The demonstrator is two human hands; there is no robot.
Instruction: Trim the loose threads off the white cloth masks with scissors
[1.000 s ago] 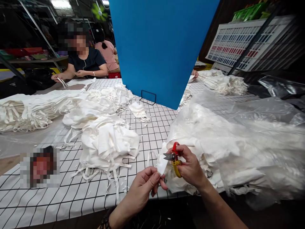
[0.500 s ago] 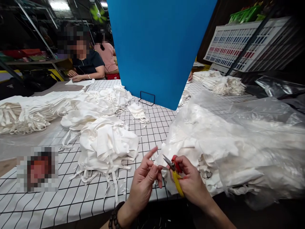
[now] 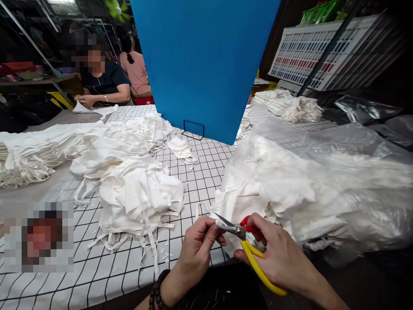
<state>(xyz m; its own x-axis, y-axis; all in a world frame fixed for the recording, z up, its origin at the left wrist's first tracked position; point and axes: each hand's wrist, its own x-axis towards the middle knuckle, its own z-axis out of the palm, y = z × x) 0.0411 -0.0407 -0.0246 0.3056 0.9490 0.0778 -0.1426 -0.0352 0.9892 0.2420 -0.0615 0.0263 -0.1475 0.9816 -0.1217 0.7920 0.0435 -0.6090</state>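
Observation:
My right hand [image 3: 279, 249] grips scissors [image 3: 239, 232] with one red and one yellow handle. Their blades are parted and point left, the tips at the fingers of my left hand [image 3: 198, 245]. That hand, with a dark bead bracelet at its wrist, is closed in a pinch on a small piece of white fabric [image 3: 217, 219], mostly hidden by the fingers. Just beyond the hands, white cloth pieces [image 3: 240, 200] spill from a clear plastic bag [image 3: 351, 172]. To the left lies a heap of white fabric pieces with straps [image 3: 142, 193].
A checked cloth [image 3: 106, 275] covers the table, with small white snippets scattered on it. A tall blue panel [image 3: 206, 69] stands at the back. More white fabric stacks [image 3: 29, 155] lie at far left. Behind the table sits a person in a dark top [image 3: 109, 79].
The scissors have swung so their blades lie across my left fingertips, their handles spread wider. My left index finger, raised before, has curled down. The view has shifted slightly to the right.

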